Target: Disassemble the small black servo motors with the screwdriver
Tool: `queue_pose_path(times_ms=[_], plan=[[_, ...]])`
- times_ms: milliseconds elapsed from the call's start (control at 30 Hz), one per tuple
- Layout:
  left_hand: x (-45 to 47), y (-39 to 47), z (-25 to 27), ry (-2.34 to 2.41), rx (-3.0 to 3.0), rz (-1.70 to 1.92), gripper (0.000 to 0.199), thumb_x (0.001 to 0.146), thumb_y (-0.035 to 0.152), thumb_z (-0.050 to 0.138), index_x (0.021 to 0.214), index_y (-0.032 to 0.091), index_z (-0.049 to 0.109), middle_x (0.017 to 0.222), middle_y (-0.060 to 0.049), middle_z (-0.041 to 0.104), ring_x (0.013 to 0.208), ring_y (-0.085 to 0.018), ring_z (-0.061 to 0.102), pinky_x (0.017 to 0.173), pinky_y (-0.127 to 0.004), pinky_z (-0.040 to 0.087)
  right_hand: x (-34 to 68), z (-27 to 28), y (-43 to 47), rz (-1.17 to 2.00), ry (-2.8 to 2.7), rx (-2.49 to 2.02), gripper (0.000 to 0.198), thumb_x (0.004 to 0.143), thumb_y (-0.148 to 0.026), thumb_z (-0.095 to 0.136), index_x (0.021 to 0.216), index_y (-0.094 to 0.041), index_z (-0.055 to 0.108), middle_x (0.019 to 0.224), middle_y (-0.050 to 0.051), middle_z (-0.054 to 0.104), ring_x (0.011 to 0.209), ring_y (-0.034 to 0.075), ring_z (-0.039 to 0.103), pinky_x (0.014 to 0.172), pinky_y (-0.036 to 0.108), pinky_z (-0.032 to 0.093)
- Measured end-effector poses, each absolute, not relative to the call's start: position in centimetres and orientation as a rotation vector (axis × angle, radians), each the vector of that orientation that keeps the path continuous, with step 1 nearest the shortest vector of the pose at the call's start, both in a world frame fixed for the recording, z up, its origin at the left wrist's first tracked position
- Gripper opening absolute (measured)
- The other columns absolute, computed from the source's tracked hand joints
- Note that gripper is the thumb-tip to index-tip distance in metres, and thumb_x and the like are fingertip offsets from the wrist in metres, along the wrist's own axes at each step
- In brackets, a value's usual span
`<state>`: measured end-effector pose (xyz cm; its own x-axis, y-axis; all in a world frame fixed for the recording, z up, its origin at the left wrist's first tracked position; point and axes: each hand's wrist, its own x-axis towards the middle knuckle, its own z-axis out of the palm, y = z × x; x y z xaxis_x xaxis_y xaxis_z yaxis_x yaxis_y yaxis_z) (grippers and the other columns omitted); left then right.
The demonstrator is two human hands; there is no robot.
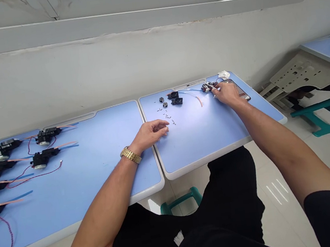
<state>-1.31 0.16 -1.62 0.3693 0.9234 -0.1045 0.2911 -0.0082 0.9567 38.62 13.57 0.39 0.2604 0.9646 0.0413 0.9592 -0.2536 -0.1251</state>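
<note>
My left hand (154,132) rests at the near-left of the right-hand table, its fingers loosely bent and apart with nothing between them. Just beyond it lie scattered small dark screws (168,117). My right hand (226,92) reaches to the far right, fingers closed at a dark and silvery assembly with wires (207,87). What they grip is too small to make out. Left of that assembly are two black plastic housings (176,101) and two small round black parts (165,104). A blue strip (189,91) and an orange strip (199,101) lie between.
A phone (240,89) lies partly behind my right hand, near crumpled white tissue (224,75). On the left table (99,180) sit several black motor units (45,157) with red wires and blue and orange strips. Teal stools (181,200) stand below and right. A wall runs behind.
</note>
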Motion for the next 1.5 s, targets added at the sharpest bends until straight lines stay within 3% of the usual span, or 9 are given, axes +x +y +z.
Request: queue_pose_path(times_ms=[233, 433, 533, 667, 833, 933, 1133, 1300, 1500], plan=[[-1.3, 0.2, -1.5, 1.136, 1.529, 0.725, 0.040, 0.096, 0.045, 0.085, 0.126, 0.019, 0.086, 0.102, -0.010, 0.088, 0.090, -0.020, 0.083, 0.064, -0.025, 0.057, 38.4, 1.2, 10.7, 0.062, -1.792, -2.338, 0.061, 0.112, -0.042, 0.063, 0.165, -0.013, 0.067, 0.138, 0.027, 0.082, 0.138, 0.047, 0.073, 0.113, 0.052, 0.056], [-1.2, 0.1, -1.3, 1.143, 1.526, 0.723, 0.041, 0.094, 0.046, 0.086, 0.124, 0.018, 0.086, 0.101, -0.010, 0.087, 0.087, -0.020, 0.082, 0.064, -0.026, 0.056, 37.6, -0.1, 2.5, 0.089, -1.797, -2.143, 0.062, 0.110, -0.043, 0.056, 0.166, -0.019, 0.067, 0.107, 0.016, 0.086, 0.111, 0.044, 0.081, 0.103, 0.053, 0.060], [-1.2, 0.1, -1.4, 1.140, 1.524, 0.725, 0.045, 0.093, 0.049, 0.087, 0.125, 0.018, 0.086, 0.104, -0.011, 0.088, 0.091, -0.021, 0.083, 0.062, -0.025, 0.056, 35.8, -1.4, -1.7, 0.203, -1.884, -1.927, 0.050, 0.108, -0.048, 0.057, 0.148, -0.028, 0.080, 0.085, 0.007, 0.081, 0.084, 0.034, 0.079, 0.089, 0.045, 0.062], [-1.2, 0.2, -1.4, 1.135, 1.518, 0.736, 0.049, 0.091, 0.052, 0.089, 0.126, 0.017, 0.086, 0.109, -0.014, 0.089, 0.093, -0.023, 0.084, 0.061, -0.025, 0.055, 32.0, -1.6, -3.5, 0.365, -2.014, -1.592, 0.034, 0.109, -0.053, 0.061, 0.118, -0.035, 0.088, 0.071, 0.000, 0.073, 0.066, 0.027, 0.072, 0.073, 0.041, 0.058], [-1.1, 0.1, -1.2, 1.128, 1.507, 0.747, 0.051, 0.090, 0.054, 0.089, 0.125, 0.016, 0.087, 0.109, -0.014, 0.089, 0.092, -0.024, 0.083, 0.061, -0.026, 0.055, 25.4, 0.6, 0.7, 0.408, -2.103, -1.232, 0.035, 0.117, -0.052, 0.057, 0.114, -0.033, 0.086, 0.081, 0.000, 0.078, 0.072, 0.023, 0.070, 0.076, 0.038, 0.055], [-1.1, 0.0, -1.1, 1.132, 1.509, 0.763, 0.046, 0.092, 0.052, 0.088, 0.121, 0.016, 0.088, 0.104, -0.013, 0.088, 0.089, -0.023, 0.082, 0.063, -0.027, 0.055, 21.4, 0.9, 3.9, 0.400, -2.158, -1.018, 0.043, 0.122, -0.049, 0.050, 0.099, -0.030, 0.081, 0.088, 0.002, 0.079, 0.078, 0.021, 0.068, 0.080, 0.036, 0.054], [-1.1, -0.3, -1.4, 1.103, 1.589, 0.788, 0.028, 0.096, 0.040, 0.080, 0.111, 0.019, 0.091, 0.084, -0.004, 0.084, 0.065, -0.013, 0.067, 0.061, -0.026, 0.052, 19.2, -1.9, 5.4, 0.469, -2.139, -0.820, 0.063, 0.125, -0.064, 0.036, 0.115, -0.025, 0.085, 0.104, 0.006, 0.087, 0.083, 0.019, 0.074, 0.080, 0.033, 0.057], [-0.8, -0.6, -0.7, 0.948, 1.639, 0.903, 0.024, 0.096, 0.044, 0.086, 0.092, 0.021, 0.089, 0.093, -0.007, 0.087, 0.080, -0.015, 0.077, 0.067, -0.026, 0.057, 20.8, -2.3, 4.7, 0.473, -1.981, -0.855, 0.063, 0.122, -0.071, 0.046, 0.112, -0.025, 0.087, 0.084, 0.004, 0.082, 0.069, 0.019, 0.071, 0.071, 0.032, 0.054], [2.6, -5.6, 5.0, 0.631, 1.582, 0.932, 0.034, 0.109, 0.057, 0.078, 0.114, 0.026, 0.092, 0.111, -0.009, 0.090, 0.100, -0.022, 0.086, 0.093, -0.037, 0.073, 21.3, -2.2, 5.3, 0.396, -1.987, -0.917, 0.057, 0.120, -0.064, 0.050, 0.106, -0.024, 0.088, 0.075, 0.004, 0.077, 0.062, 0.020, 0.064, 0.066, 0.035, 0.049]])
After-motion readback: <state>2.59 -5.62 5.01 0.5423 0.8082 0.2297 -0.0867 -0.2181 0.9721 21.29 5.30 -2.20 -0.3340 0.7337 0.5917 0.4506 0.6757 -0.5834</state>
